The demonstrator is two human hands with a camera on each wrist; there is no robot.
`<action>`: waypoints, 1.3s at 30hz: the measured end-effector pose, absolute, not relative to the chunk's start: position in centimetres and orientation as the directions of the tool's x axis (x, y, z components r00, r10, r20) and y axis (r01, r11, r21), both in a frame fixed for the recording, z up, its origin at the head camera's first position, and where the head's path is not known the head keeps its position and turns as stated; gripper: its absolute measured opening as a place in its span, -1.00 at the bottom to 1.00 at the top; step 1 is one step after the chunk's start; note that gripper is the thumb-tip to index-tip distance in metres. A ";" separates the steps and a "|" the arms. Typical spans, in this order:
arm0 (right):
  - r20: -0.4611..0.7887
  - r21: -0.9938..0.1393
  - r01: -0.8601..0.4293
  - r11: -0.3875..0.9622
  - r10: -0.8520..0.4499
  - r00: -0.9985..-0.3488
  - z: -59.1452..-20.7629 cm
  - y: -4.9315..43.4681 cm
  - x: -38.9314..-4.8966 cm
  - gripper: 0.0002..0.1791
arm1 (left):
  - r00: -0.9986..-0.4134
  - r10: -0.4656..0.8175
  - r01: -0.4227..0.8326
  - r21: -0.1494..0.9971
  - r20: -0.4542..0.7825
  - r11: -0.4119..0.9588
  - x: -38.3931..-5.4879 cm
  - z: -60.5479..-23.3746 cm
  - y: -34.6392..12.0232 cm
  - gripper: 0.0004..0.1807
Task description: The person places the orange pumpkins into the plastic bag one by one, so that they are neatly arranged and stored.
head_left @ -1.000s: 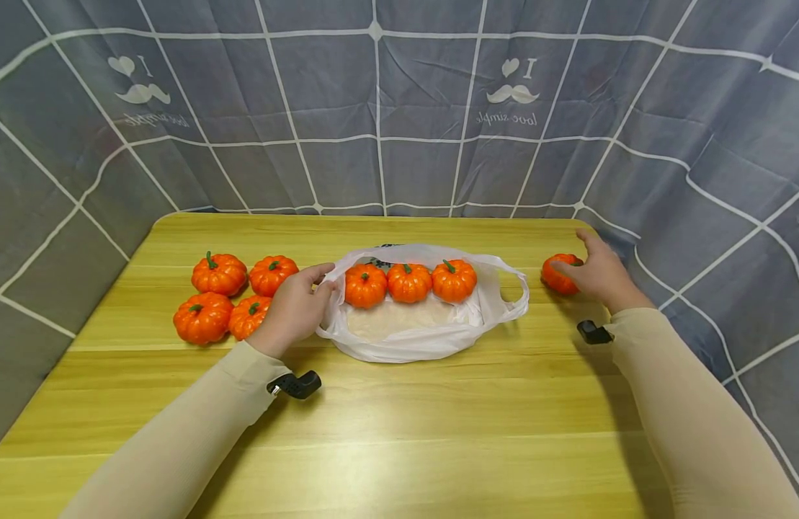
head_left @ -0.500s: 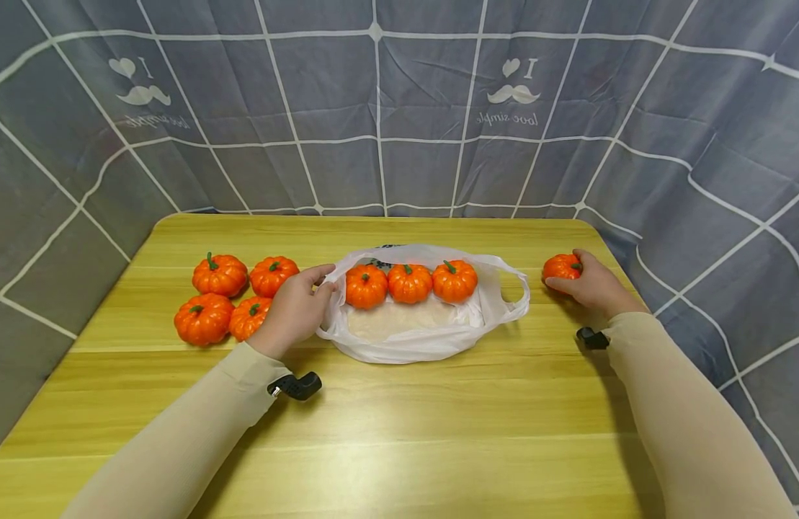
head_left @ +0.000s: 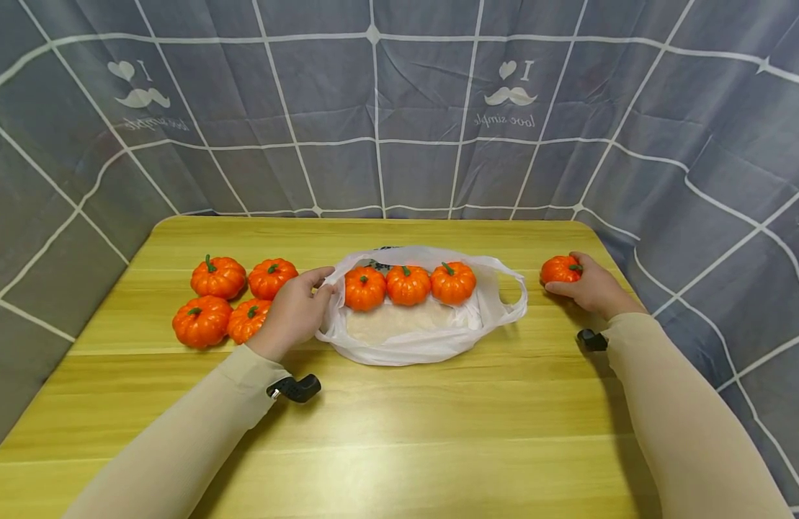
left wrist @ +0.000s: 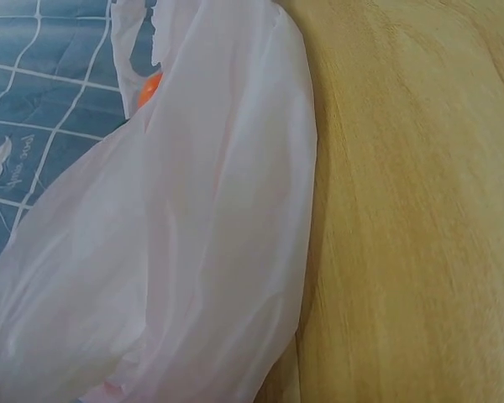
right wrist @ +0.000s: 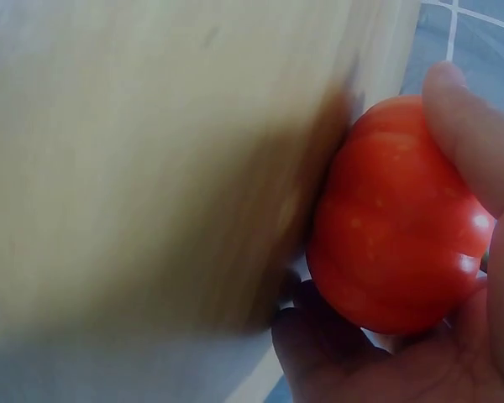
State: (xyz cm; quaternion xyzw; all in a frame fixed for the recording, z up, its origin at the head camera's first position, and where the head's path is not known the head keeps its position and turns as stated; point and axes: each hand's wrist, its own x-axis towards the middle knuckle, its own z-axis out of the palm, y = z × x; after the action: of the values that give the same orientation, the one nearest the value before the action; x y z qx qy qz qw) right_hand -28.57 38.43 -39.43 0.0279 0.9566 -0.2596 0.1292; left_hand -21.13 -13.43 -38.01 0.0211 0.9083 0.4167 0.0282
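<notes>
A white plastic bag [head_left: 412, 353] lies mid-table with its mouth spread, three small orange pumpkins [head_left: 408, 285] side by side within. My left hand [head_left: 297, 308] pinches the bag's left edge between thumb and fingers. The bag's side [left wrist: 227, 201] fills much of the left wrist view, where the hand itself is out of sight. Over at the table's right side, my right hand [head_left: 595, 286] grips another small pumpkin [head_left: 558, 269] with a green stem. In the right wrist view, thumb and fingers curl round this pumpkin [right wrist: 399, 222], close at the wooden surface.
Several more pumpkins [head_left: 203, 320] sit grouped left of the bag, partly behind my left hand. A free bag handle loop [head_left: 519, 303] sticks out to the right. A grey grid-patterned curtain [head_left: 412, 108] hangs behind and beside the wooden table [head_left: 412, 447].
My right hand has come down onto the far-right pumpkin, and its open fingers have closed round it. The left hand stays at the bag's edge.
</notes>
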 end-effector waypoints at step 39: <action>-0.244 -0.477 0.093 0.874 -0.030 -0.969 -39.6 38.3 -28.6 0.19 | -0.998 0.064 0.035 0.748 -0.010 0.663 -21.1 -38.1 -13.2 -0.47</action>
State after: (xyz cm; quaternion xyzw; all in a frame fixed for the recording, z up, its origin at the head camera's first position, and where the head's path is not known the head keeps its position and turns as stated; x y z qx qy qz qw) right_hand -28.57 38.35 -39.56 0.0164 0.9602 -0.2504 0.1227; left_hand -21.11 -13.22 -38.06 0.0273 0.9116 0.4098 0.0176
